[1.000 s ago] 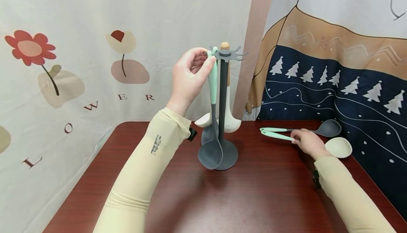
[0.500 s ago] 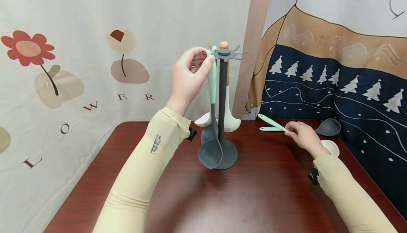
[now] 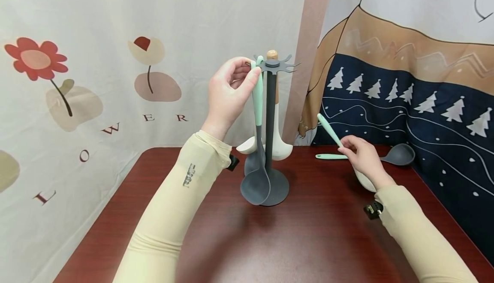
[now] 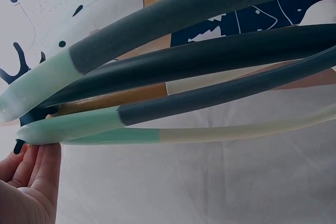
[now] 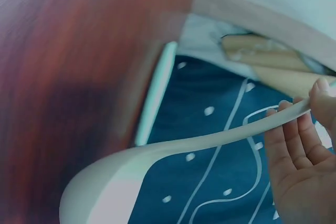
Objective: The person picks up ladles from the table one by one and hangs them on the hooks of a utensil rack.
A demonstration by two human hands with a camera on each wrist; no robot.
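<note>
My left hand (image 3: pixel 231 92) pinches the top of the mint handle of a hanging grey ladle (image 3: pixel 255 188) at the hooks of a dark utensil stand (image 3: pixel 271 120). In the left wrist view, my fingertips (image 4: pixel 48 163) touch a mint handle right by a hook. Over the table's right side, my right hand (image 3: pixel 362 156) holds a cream spoon with a mint handle, its handle tip raised. The right wrist view shows the cream spoon (image 5: pixel 194 144) pinched between thumb and fingers, its bowl hanging low. My hand and wrist partly hide this bowl in the head view.
Another grey ladle (image 3: pixel 400 154) with a mint handle lies at the table's back right. On the stand also hang a white ladle (image 3: pixel 283 149) with a wooden handle, another white utensil (image 3: pixel 247 146) and a second grey one. Printed curtains (image 3: pixel 386 73) border the table.
My right hand has lifted the cream spoon's handle off the table, tilted it up and moved it slightly left. The left hand has stayed at the stand.
</note>
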